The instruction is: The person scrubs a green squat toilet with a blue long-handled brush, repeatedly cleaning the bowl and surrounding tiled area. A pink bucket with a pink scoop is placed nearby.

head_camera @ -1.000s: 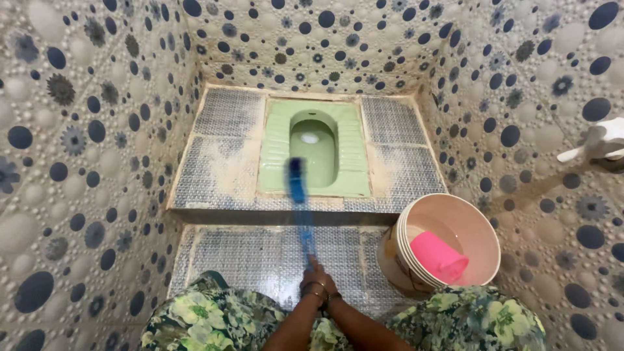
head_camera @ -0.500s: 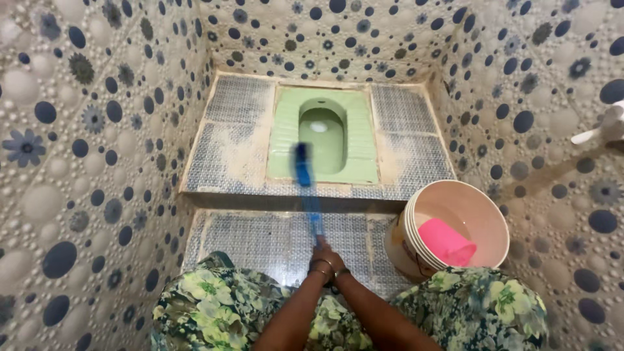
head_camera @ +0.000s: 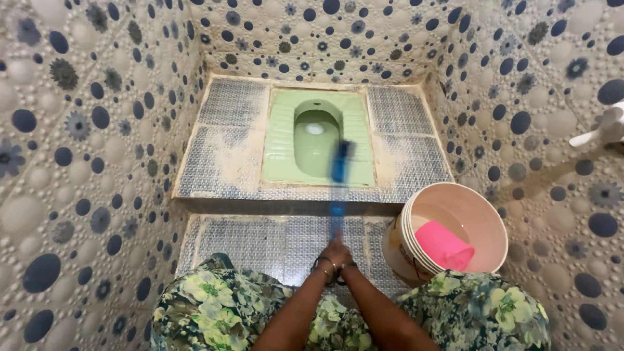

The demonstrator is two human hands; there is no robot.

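My left hand (head_camera: 327, 260) and right hand (head_camera: 344, 257) both clasp the blue brush (head_camera: 338, 188); its head sits at frame centre on the green squat pan's (head_camera: 283, 143) right footrest. Pale residue remains on surrounding floor tiles (head_camera: 227, 156); scrubbing looks unfinished.

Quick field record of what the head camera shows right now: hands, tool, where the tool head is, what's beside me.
hands: left hand and right hand clasped together around the near end of the brush handle
tool: blue long-handled brush, motion-blurred
brush head: over the right footrest of the green squat toilet pan; contact cannot be told
platform: raised tiled step around the pan, pale residue on it
right side: pink bucket on the lower floor, with a pink mug inside
walls: dotted blue-and-white tiles
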